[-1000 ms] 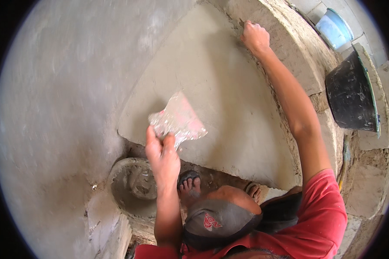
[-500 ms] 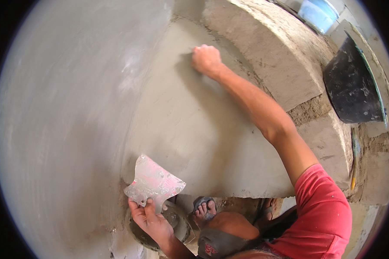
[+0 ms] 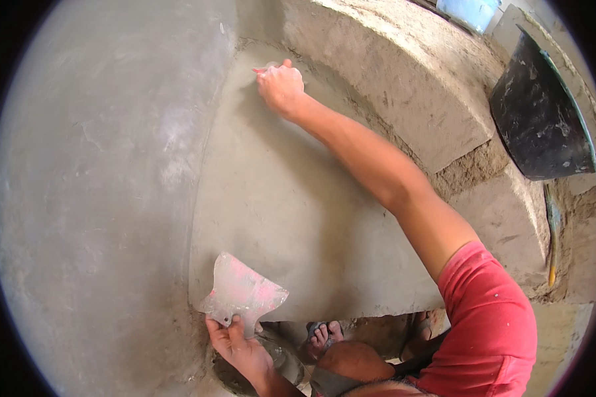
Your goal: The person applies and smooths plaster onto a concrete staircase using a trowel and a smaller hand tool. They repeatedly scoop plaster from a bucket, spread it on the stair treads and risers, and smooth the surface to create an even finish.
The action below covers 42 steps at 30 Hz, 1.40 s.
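Note:
My left hand (image 3: 242, 351) pinches the narrow handle end of a flat plastic scraper (image 3: 245, 288), translucent with pink smears and a flared blade. It is held up over the near left corner of a smooth, wet-looking cement surface (image 3: 271, 218). At the far end of that surface, my right hand (image 3: 281, 87) is closed on a flat red and pale tool (image 3: 258, 70). Only the tool's edges show past my fingers, so its exact kind is hidden. The hand is low over the cement, its shadow beside it.
A grey plastered wall (image 3: 99, 165) bounds the left. Rough blocks (image 3: 397, 86) form a raised border on the right, with a black bucket (image 3: 536, 112), a light-blue bucket (image 3: 470, 12) and a brush (image 3: 552, 231). Below my left hand stands a dark mortar container (image 3: 281, 360).
My right hand has moved left and slightly farther along the cement, and the red edge of its tool now shows. The left hand still holds the scraper; the view has shifted slightly.

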Each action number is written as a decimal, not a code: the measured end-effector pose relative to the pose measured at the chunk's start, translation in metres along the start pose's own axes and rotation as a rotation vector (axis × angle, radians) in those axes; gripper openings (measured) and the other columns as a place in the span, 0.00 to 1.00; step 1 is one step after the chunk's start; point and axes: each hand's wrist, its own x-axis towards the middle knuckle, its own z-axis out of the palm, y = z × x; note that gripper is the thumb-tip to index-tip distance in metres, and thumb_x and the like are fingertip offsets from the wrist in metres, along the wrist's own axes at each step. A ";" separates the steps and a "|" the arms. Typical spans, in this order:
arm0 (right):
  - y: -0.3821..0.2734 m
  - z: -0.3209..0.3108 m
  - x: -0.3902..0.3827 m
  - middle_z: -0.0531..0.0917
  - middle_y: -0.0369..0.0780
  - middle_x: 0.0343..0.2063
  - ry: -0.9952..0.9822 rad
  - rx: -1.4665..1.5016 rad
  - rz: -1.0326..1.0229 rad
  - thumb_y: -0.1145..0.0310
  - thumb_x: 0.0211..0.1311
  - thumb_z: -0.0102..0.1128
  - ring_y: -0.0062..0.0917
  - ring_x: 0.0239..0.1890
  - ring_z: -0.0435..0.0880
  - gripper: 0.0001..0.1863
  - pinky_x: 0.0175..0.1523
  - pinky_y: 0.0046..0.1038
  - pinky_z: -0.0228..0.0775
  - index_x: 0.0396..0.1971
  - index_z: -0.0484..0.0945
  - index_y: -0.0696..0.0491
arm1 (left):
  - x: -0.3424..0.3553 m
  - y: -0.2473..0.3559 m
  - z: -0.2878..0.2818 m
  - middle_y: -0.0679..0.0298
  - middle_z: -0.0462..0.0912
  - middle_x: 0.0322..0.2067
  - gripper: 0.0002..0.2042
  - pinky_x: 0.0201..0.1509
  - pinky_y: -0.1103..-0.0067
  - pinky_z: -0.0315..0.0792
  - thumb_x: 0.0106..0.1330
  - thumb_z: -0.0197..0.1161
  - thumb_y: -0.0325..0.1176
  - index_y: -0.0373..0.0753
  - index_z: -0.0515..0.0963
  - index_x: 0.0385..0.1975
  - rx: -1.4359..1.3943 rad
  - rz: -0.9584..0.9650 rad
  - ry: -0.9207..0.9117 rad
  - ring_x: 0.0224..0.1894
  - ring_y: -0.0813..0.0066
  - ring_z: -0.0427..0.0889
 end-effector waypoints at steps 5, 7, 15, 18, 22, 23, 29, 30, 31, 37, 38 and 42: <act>-0.002 -0.024 -0.018 0.88 0.44 0.28 0.024 0.066 -0.041 0.68 0.64 0.56 0.40 0.30 0.90 0.10 0.31 0.36 0.83 0.31 0.87 0.53 | 0.009 -0.003 0.013 0.62 0.81 0.46 0.22 0.36 0.78 0.74 0.67 0.55 0.21 0.32 0.70 0.62 0.018 0.030 -0.139 0.43 0.76 0.80; -0.012 -0.034 -0.042 0.88 0.43 0.28 -0.045 0.043 -0.099 0.69 0.65 0.56 0.39 0.28 0.90 0.10 0.30 0.35 0.82 0.31 0.87 0.53 | 0.007 -0.002 0.016 0.62 0.81 0.46 0.21 0.36 0.78 0.73 0.67 0.54 0.21 0.32 0.71 0.61 0.030 0.000 -0.091 0.43 0.76 0.80; 0.015 -0.077 -0.128 0.87 0.46 0.26 -0.116 0.057 0.003 0.69 0.61 0.58 0.40 0.31 0.89 0.09 0.35 0.40 0.83 0.31 0.87 0.55 | 0.001 0.002 0.025 0.61 0.80 0.45 0.18 0.49 0.79 0.71 0.65 0.51 0.19 0.30 0.72 0.56 0.068 0.033 -0.100 0.45 0.77 0.77; 0.015 -0.074 -0.151 0.87 0.48 0.26 -0.082 0.110 -0.034 0.70 0.61 0.57 0.40 0.31 0.89 0.10 0.37 0.42 0.83 0.29 0.86 0.55 | -0.003 0.001 0.026 0.61 0.80 0.45 0.18 0.48 0.79 0.72 0.65 0.51 0.19 0.30 0.72 0.56 0.073 0.012 -0.115 0.44 0.78 0.77; 0.027 -0.079 -0.161 0.87 0.47 0.25 0.028 0.083 0.097 0.71 0.61 0.55 0.40 0.28 0.89 0.10 0.35 0.42 0.82 0.27 0.86 0.55 | -0.012 0.009 0.019 0.60 0.80 0.45 0.18 0.44 0.80 0.72 0.65 0.50 0.19 0.29 0.72 0.56 0.101 0.028 -0.119 0.43 0.78 0.77; 0.024 -0.082 -0.167 0.87 0.47 0.25 -0.023 0.075 0.098 0.72 0.61 0.55 0.40 0.28 0.89 0.10 0.34 0.41 0.82 0.27 0.86 0.55 | -0.015 0.010 0.017 0.60 0.80 0.45 0.18 0.43 0.80 0.72 0.65 0.50 0.18 0.29 0.72 0.56 0.098 0.016 -0.110 0.42 0.79 0.77; 0.010 -0.105 -0.185 0.88 0.44 0.26 -0.139 0.157 -0.143 0.68 0.70 0.51 0.39 0.29 0.89 0.16 0.33 0.42 0.82 0.29 0.87 0.54 | -0.029 0.009 0.003 0.62 0.80 0.44 0.18 0.41 0.81 0.72 0.66 0.50 0.19 0.30 0.72 0.56 0.107 0.019 -0.104 0.40 0.79 0.76; 0.009 -0.107 -0.184 0.88 0.45 0.27 -0.064 0.133 -0.002 0.68 0.70 0.52 0.40 0.30 0.89 0.15 0.34 0.42 0.83 0.29 0.87 0.54 | -0.031 0.008 0.000 0.62 0.80 0.44 0.18 0.41 0.82 0.71 0.66 0.50 0.19 0.30 0.72 0.56 0.123 0.033 -0.094 0.41 0.79 0.76; 0.012 -0.108 -0.180 0.88 0.45 0.27 0.014 0.122 0.111 0.67 0.70 0.52 0.41 0.31 0.89 0.15 0.34 0.42 0.83 0.28 0.87 0.54 | -0.031 0.007 -0.002 0.62 0.80 0.45 0.18 0.41 0.82 0.71 0.66 0.51 0.19 0.30 0.72 0.56 0.119 0.052 -0.078 0.41 0.79 0.76; 0.009 -0.103 -0.170 0.88 0.46 0.28 -0.269 0.119 -0.153 0.64 0.70 0.51 0.45 0.37 0.89 0.16 0.37 0.44 0.83 0.30 0.87 0.54 | -0.034 0.013 -0.020 0.61 0.80 0.47 0.19 0.48 0.80 0.72 0.66 0.51 0.19 0.30 0.72 0.58 0.147 0.063 -0.070 0.44 0.77 0.77; 0.008 -0.098 -0.169 0.88 0.46 0.28 -0.153 0.049 -0.057 0.64 0.69 0.52 0.44 0.37 0.90 0.16 0.37 0.44 0.82 0.29 0.87 0.53 | -0.038 0.015 -0.025 0.61 0.80 0.48 0.19 0.50 0.79 0.72 0.66 0.51 0.19 0.30 0.72 0.58 0.159 0.054 -0.076 0.45 0.77 0.78; 0.011 -0.082 -0.147 0.88 0.48 0.29 0.005 -0.003 0.165 0.65 0.66 0.53 0.40 0.32 0.90 0.14 0.34 0.45 0.80 0.29 0.87 0.53 | -0.058 0.028 -0.063 0.62 0.80 0.50 0.22 0.47 0.78 0.72 0.67 0.52 0.23 0.32 0.71 0.62 0.338 0.098 0.000 0.47 0.76 0.78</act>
